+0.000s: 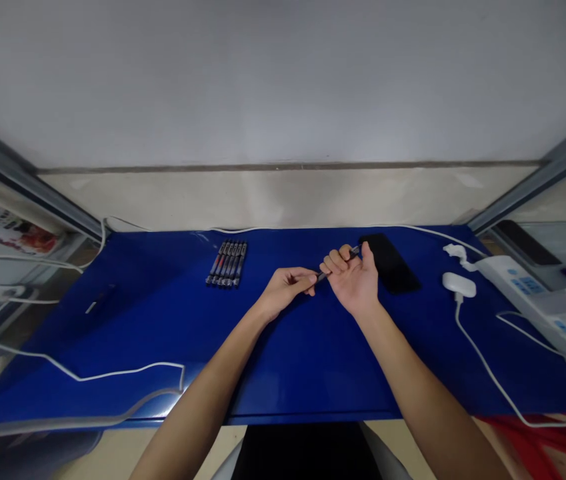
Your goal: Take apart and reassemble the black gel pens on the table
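Between my two hands, above the middle of the blue desk (pixel 307 360), is a dark pen (pixel 321 276), tilted up toward the right. My left hand (pixel 287 288) pinches its lower left end between thumb and fingers. The fingers of my right hand (pixel 353 277) curl round the other end, palm turned up, the thumb near the pen's tip. Several similar pens (pixel 227 263) lie side by side in a row left of my hands. A black phone (pixel 391 263) lies flat just behind and right of my right hand.
A small dark object (pixel 99 300) lies on the desk's left part. At the right are a white earbud case (pixel 459 285) on a cable and a long white power strip (pixel 537 310). White cables (pixel 113 373) cross the left front. A wall stands behind.
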A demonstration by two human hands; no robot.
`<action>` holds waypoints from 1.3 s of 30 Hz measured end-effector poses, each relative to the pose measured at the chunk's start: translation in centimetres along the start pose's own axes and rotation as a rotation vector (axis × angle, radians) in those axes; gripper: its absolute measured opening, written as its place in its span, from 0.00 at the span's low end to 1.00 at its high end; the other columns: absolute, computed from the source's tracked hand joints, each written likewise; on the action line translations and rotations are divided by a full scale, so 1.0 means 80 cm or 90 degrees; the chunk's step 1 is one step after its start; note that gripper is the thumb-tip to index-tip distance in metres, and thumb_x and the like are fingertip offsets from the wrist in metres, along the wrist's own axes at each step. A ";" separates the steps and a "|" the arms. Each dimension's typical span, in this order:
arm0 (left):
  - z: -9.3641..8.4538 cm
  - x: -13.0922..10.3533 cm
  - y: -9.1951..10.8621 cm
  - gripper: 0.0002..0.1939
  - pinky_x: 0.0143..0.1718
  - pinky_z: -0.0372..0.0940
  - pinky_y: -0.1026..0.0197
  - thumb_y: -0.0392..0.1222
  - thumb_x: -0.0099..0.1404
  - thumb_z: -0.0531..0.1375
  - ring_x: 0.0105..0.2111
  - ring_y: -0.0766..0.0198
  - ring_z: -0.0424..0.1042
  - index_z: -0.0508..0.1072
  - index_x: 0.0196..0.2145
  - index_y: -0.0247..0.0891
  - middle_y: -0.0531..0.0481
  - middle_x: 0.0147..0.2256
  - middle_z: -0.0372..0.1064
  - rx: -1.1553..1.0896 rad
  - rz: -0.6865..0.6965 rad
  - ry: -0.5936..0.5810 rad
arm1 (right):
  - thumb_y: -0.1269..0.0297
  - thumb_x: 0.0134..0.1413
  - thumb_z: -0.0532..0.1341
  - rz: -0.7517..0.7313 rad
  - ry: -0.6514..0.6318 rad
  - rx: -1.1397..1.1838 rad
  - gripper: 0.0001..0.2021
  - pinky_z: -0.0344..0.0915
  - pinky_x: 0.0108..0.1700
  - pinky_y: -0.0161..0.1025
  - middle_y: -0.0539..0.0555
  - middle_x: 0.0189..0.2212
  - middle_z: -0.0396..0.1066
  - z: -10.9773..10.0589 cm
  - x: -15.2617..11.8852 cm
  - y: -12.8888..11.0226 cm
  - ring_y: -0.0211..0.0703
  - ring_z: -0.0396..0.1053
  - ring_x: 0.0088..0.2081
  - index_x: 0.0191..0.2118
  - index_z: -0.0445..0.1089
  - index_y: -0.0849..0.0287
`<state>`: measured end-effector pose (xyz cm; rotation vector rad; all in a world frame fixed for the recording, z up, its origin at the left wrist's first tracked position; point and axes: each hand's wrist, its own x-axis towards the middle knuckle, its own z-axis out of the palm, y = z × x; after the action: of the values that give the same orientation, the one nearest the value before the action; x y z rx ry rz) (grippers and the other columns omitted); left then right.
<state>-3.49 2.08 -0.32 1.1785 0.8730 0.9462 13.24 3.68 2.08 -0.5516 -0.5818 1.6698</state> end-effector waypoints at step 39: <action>-0.069 -0.005 0.012 0.15 0.44 0.62 0.55 0.46 0.66 0.57 0.40 0.53 0.70 0.79 0.42 0.37 0.45 0.34 0.77 0.842 0.067 0.531 | 0.58 0.66 0.53 -0.065 -0.153 -0.780 0.19 0.66 0.34 0.38 0.49 0.26 0.72 -0.007 -0.014 0.043 0.40 0.71 0.28 0.59 0.60 0.57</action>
<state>-8.85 3.78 -0.26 1.9422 2.3354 0.9231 11.17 2.13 -0.52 -1.1486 -1.7957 1.1306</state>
